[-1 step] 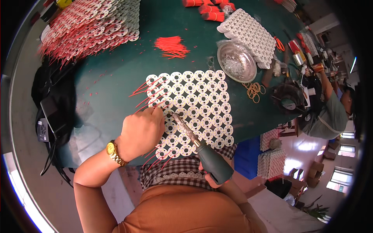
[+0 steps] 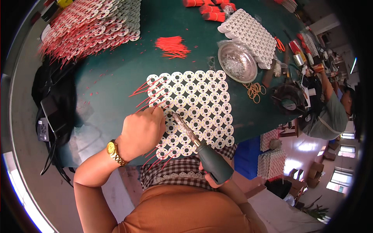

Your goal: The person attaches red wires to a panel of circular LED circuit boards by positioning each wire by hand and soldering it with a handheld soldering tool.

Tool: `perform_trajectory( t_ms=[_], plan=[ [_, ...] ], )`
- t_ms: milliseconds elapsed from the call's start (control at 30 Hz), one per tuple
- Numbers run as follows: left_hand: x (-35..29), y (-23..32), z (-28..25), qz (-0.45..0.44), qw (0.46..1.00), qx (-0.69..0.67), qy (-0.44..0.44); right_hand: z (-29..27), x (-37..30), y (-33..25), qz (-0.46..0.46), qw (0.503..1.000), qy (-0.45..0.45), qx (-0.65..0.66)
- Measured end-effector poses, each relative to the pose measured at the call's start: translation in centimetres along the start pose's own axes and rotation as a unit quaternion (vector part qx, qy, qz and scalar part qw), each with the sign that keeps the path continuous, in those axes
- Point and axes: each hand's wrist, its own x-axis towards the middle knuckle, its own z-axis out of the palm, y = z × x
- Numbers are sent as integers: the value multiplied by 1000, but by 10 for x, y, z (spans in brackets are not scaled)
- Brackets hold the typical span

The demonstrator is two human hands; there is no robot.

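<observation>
A sheet of round white circuit boards with ring-shaped holes lies on the green table in front of me. Thin red wires stick out from its left-hand boards. My left hand, wearing a gold watch, rests over the sheet's left side, thumb and fingers pinched on a red wire mostly hidden by them. From below, my right hand grips the dark green handle of a soldering iron. Its tip meets the board area just right of my left fingertips; exact contact is too small to tell.
Loose red wires lie in a pile beyond the sheet. A metal bowl, rubber bands and stacked white boards stand right. Wired sheets are heaped far left, above a black bag. Another person sits at right.
</observation>
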Motion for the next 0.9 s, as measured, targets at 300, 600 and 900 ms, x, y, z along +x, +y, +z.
perform_trajectory(
  t_ms=[300,600,900],
  plan=[
    [3,-3,1,1,1000,-24,16,3,2,1,-11,1000,1,-15],
    [5,-6,0,40,999,0,33,2,9,-7,7,1000,23,20],
    [7,-8,0,38,998,-16,36,3,5,-4,12,999,13,40]
  ],
)
